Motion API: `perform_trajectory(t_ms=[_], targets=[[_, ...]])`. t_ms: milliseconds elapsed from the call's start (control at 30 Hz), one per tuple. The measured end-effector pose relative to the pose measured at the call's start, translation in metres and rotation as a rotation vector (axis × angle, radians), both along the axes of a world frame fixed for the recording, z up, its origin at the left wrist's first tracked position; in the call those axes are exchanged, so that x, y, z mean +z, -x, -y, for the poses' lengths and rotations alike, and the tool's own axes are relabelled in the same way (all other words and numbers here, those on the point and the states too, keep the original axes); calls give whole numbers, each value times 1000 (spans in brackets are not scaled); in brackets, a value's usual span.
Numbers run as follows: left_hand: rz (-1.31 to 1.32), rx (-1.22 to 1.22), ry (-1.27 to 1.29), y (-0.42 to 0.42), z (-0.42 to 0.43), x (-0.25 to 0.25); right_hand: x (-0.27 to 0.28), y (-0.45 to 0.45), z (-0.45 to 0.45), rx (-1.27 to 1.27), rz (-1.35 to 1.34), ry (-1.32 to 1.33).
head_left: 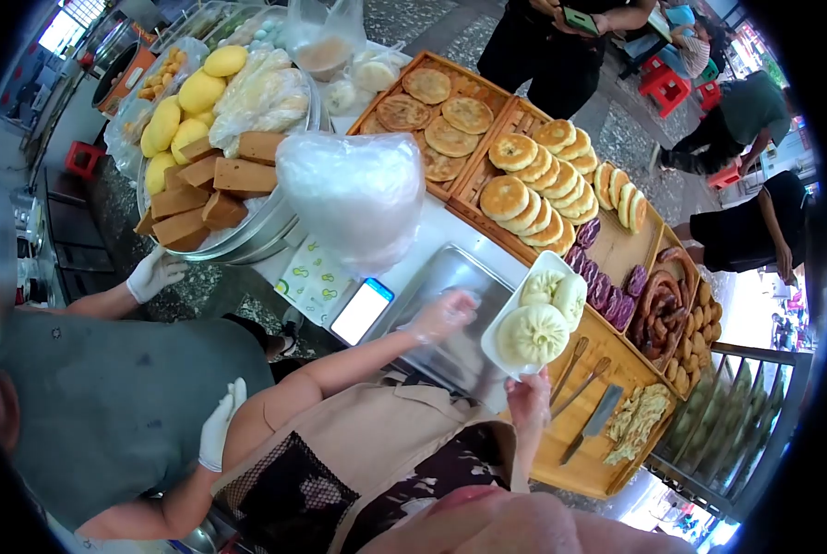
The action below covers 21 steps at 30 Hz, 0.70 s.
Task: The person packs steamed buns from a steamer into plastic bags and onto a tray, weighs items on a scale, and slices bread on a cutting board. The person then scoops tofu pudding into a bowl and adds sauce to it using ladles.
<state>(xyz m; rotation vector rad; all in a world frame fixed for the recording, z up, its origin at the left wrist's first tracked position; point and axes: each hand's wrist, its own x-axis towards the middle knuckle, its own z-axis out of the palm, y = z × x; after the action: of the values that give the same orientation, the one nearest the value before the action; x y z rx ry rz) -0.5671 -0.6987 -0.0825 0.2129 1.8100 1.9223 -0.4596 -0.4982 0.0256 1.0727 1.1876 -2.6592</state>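
My right hand (528, 399) grips the near end of a white tray (499, 342) that holds several pale pleated buns (533, 334). My left hand (449, 315), in a thin clear plastic glove, hovers over a shallow metal pan (450, 277); its fingers are blurred and I see nothing clear in them. A phone with a lit white screen (362, 312) lies left of the pan. Beyond it stands a large cloudy plastic bag (353, 198). Tongs (580, 388) and a cleaver (603, 411) lie on a wooden board to the right.
A co-worker (118, 406) with white gloves stands close on my left. A round steamer (247, 242) holds brown blocks and yellow buns. Wooden trays (483, 222) of flatbreads, purple rolls and sausages line the far side. A person (547, 55) holding a phone stands beyond them.
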Motion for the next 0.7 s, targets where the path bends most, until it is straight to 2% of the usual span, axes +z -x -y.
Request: perform_trajectory(t_ms=[167, 267, 367, 500, 567, 700], targets=[[15, 23, -31, -14, 5, 3, -15, -8, -9, 80, -11, 29], [53, 19, 104, -27, 9, 7, -11, -16, -10, 131, -47, 13], [-85, 49, 165, -48, 6, 20, -19, -35, -22, 171, -61, -3], [-136, 108, 271, -91, -5, 50, -29, -61, -30, 234, -33, 20], [-256, 109, 352, -113, -16, 54, -45, -74, -39, 292, -54, 39], [-249, 26, 390, -140, -16, 48, -47, -88, -39, 294, 20, 66]])
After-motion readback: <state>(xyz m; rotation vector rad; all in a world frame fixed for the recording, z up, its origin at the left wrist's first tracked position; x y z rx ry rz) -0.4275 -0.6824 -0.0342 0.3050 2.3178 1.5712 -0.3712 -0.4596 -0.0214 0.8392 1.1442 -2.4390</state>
